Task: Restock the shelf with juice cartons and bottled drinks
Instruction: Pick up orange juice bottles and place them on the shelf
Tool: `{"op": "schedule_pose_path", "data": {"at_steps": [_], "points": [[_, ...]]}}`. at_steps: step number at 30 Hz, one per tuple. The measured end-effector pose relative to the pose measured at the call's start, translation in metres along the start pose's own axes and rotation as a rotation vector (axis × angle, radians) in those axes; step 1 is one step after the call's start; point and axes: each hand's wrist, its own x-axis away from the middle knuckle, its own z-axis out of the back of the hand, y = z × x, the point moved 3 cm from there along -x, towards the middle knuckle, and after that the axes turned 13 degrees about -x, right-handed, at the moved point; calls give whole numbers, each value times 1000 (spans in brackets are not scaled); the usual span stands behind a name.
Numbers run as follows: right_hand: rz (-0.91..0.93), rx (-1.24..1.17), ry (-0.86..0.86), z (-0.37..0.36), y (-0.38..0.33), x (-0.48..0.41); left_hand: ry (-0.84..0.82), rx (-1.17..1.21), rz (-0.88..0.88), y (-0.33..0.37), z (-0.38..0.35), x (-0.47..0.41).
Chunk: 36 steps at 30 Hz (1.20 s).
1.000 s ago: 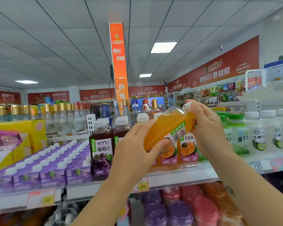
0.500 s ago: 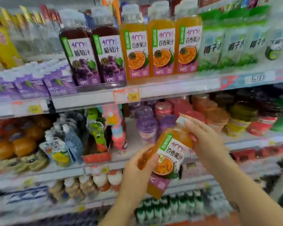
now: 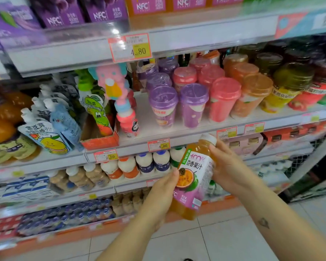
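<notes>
I hold an orange passion-fruit juice bottle [image 3: 194,178] with a white cap and a white and purple label, tilted in front of the lower shelves. My left hand [image 3: 163,193] grips its lower body from the left. My right hand [image 3: 228,166] grips its upper part, just below the cap, from the right. At the top edge, the bottoms of matching orange bottles [image 3: 169,4] and purple grape juice bottles [image 3: 79,12] stand on the upper shelf [image 3: 196,38].
The shelf below holds lidded purple, pink and orange drink cups [image 3: 194,104], drink pouches [image 3: 51,127] and a small pink toy-topped bottle [image 3: 127,119]. Lower rows carry small white bottles [image 3: 145,164]. White floor tiles [image 3: 224,242] lie underneath.
The view dropped from the top shelf and ceiling to the lower shelves. Both hands brought the orange bottle down from the top shelf to the lower rows, keeping hold of it.
</notes>
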Motion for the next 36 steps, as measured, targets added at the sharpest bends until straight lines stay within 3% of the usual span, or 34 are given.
{"op": "schedule_pose_path", "data": {"at_steps": [4, 8, 10, 13, 16, 19, 21, 27, 31, 36], "points": [[-46, 128, 201, 4, 4, -7, -52, -217, -159, 6, -2, 3], [-12, 336, 282, 2, 2, -8, -119, -248, -203, 8, -10, 4], [16, 430, 267, 3, -2, -6, -140, -117, -152, 9, -9, 4], [13, 490, 207, 6, -7, -2, -219, 200, 66, 10, -8, 8], [-51, 455, 70, 7, -10, 1, -333, 473, 240, 7, -10, 11], [-58, 362, -1, 4, -11, 3, -395, 589, 281, 7, -16, 12], [-8, 362, 41, 0, -14, 5, -376, 546, 252, 8, -14, 9], [107, 558, 206, -2, -15, 2, -172, -3, -11, 15, -4, -3], [3, 674, 215, 6, -10, 2, -177, 112, 87, 8, -6, -1], [-218, 633, 175, 18, -3, 5, -190, 397, 258, -3, -2, 1]]}}
